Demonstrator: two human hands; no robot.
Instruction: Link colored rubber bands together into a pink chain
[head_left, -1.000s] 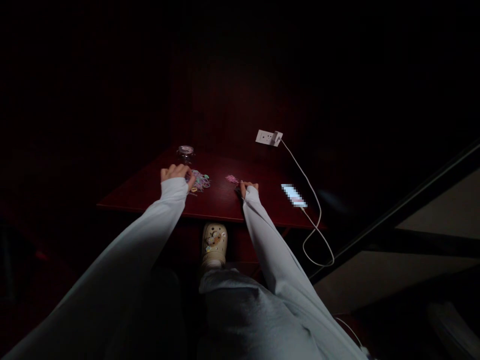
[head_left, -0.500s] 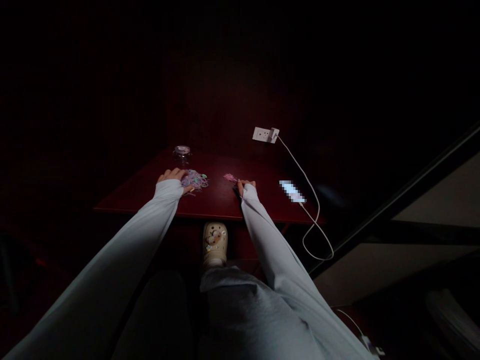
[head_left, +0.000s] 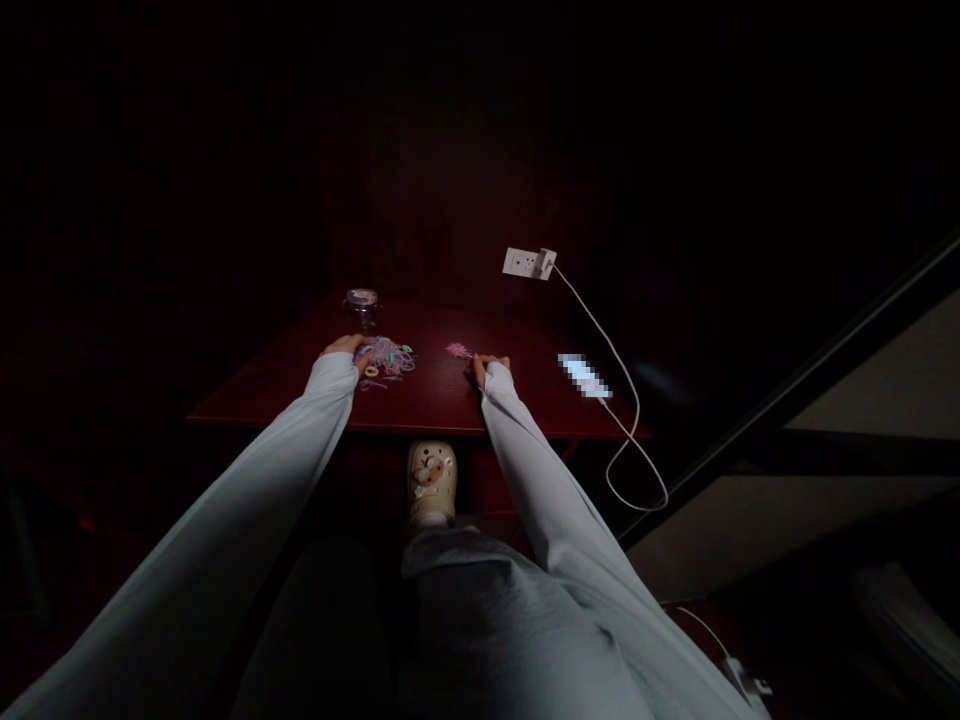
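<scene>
A loose heap of thin elastic hair bands [head_left: 390, 355], mostly purple with some green, lies on the left half of the dark red table. At its left edge rests my left hand [head_left: 346, 346], thumb and fingers apart around the side of the heap. A yellow ring-shaped band [head_left: 371, 371] lies just off the thumb. Right of centre sits a small pile of pink bands [head_left: 458, 351]. Beside it, my right hand [head_left: 491, 366] is low over the table with its fingers bent together. Whatever those fingertips hold is too small and dark to make out.
A clear jar with a lid [head_left: 362, 304] stands behind the heap. To the right lies a lit phone [head_left: 583, 375], its white cable [head_left: 611, 340] looping past the table edge up to a wall socket [head_left: 521, 263]. A clog-shod foot [head_left: 432, 480] shows below the table's front edge [head_left: 420, 430].
My left hand has drawn slightly left and its thumb has pulled back, uncovering the yellow band and some purple ones. My right hand has stayed nearly in place.
</scene>
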